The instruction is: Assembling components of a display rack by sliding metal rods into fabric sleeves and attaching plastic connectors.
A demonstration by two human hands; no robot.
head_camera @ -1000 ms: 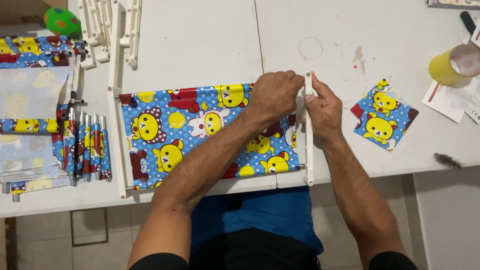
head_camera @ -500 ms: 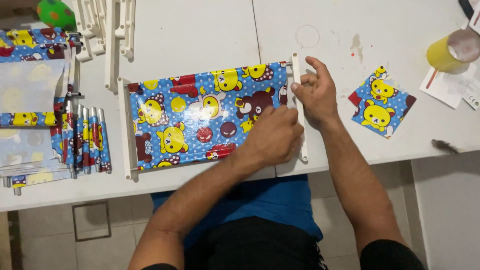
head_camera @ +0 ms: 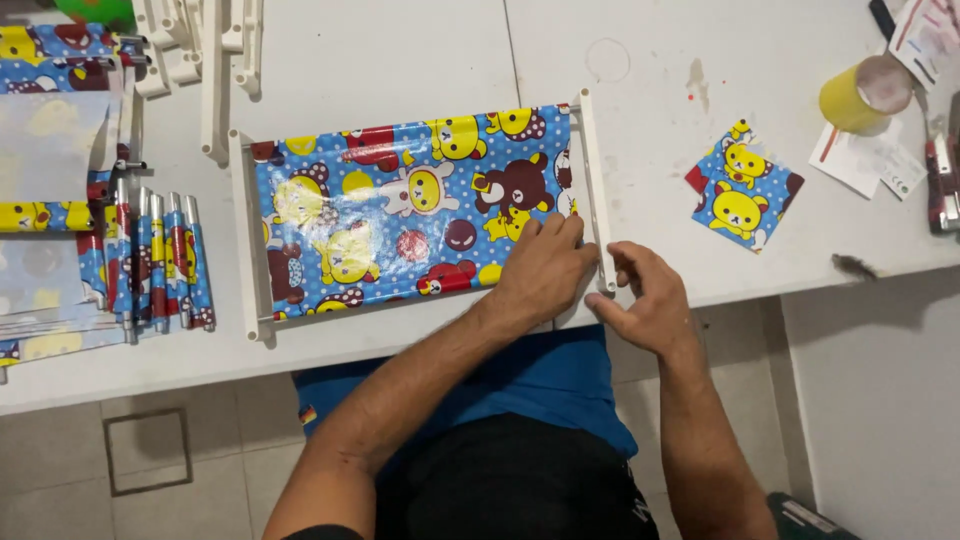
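A blue cartoon-bear printed sheet (head_camera: 400, 215) lies flat on the white table (head_camera: 400, 60), stretched between two white plastic bars, one on the left (head_camera: 243, 235) and one on the right (head_camera: 595, 185). My left hand (head_camera: 545, 265) presses flat on the sheet's lower right corner, fingers together, beside the right bar. Close by, my right hand (head_camera: 645, 300) touches the lower end of that right bar with thumb and fingertips, near the table's front edge.
Rolled and stacked printed sheets (head_camera: 150, 260) lie at the left. More white plastic bars (head_camera: 215, 60) sit at the back left. Small printed squares (head_camera: 740, 195), a yellow cup (head_camera: 860, 90) and papers (head_camera: 865, 160) are at the right.
Both hands slid down along the right bar from its upper end to its lower end. The sheet now lies smoother and fully spread.
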